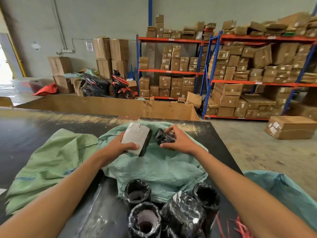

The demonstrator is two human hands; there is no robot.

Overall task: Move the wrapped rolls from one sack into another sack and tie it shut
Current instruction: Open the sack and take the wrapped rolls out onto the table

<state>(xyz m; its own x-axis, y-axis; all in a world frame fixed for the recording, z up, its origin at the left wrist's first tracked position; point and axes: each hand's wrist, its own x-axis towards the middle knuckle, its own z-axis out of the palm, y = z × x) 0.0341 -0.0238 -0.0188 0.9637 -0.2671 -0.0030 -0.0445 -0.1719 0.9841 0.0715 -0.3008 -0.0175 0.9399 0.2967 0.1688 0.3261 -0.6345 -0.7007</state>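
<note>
While my left hand [115, 145] grips a grey flat packet [136, 138], my right hand [178, 140] clamps a black wrapped roll [163, 136] above the teal sack [159, 170]. Four more rolls [171, 212] lie nearer me; a green sack [49, 167] sits left.

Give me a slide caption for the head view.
Left hand holds a grey block, right hand a black-wrapped roll.

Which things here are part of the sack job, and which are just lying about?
Job:
- left hand gripping a grey flat wrapped packet
- right hand gripping a crumpled black plastic bundle
- black-wrapped rolls
- pale green woven sack
- red ties

Lying about:
- cardboard box
- red-black scooter
</note>
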